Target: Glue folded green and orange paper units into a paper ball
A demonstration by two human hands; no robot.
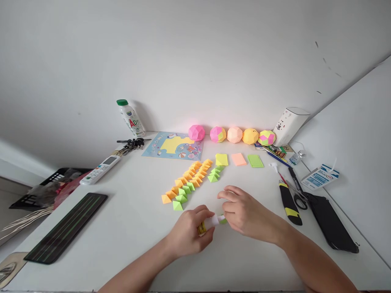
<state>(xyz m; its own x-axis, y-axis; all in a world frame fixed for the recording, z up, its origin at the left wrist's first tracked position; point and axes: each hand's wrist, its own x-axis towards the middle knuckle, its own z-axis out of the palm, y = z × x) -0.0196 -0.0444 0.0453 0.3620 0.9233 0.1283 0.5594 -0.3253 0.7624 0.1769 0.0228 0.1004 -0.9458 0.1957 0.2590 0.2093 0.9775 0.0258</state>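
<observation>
Near the front middle of the table, my left hand (193, 231) is closed around a white glue bottle (210, 222) with a yellow label, its tip pointing right. The tip meets a small green folded paper piece (223, 220), which my right hand (240, 211) pinches, its fingers partly covering it. Beyond my hands lie overlapping rows of orange folded paper pieces (183, 179) and green folded paper pieces (181, 197). A shorter green row (214, 175) sits to their right. Yellow (221, 159), peach (238, 159) and green (255, 160) paper stacks lie behind.
Several faceted paper balls (234, 134) line the wall beside a blue card (172, 145). A bottle (131, 118), keys (132, 144), a remote (100, 169) and a dark striped case (65, 228) are left. A utility knife (289, 203), scissors (300, 200) and a black pouch (331, 221) lie right.
</observation>
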